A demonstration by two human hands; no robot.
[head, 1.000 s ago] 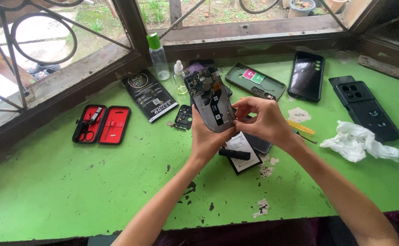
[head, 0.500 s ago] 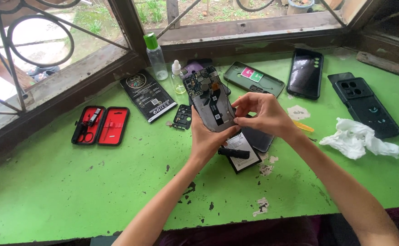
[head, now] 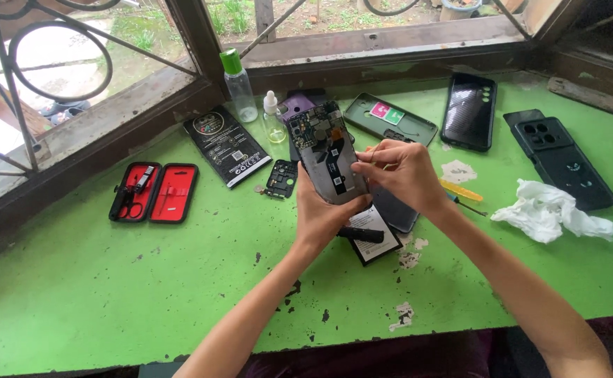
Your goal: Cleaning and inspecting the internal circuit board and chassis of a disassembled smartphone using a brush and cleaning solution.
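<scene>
Above a green table (head: 110, 301) by a window, my left hand (head: 324, 213) grips an opened phone (head: 327, 161) from below, tilted up with its bare circuit boards facing me. My right hand (head: 404, 171) is pinched shut at the phone's right edge; what the fingertips hold is too small to tell. To do this well, I judge, the left hand must brace the phone firmly while the right works gently. Nearby lie a red tool case (head: 154, 192), a bottle (head: 238, 84), a dropper (head: 273, 117), a battery (head: 375, 234) and crumpled tissue (head: 551, 212).
</scene>
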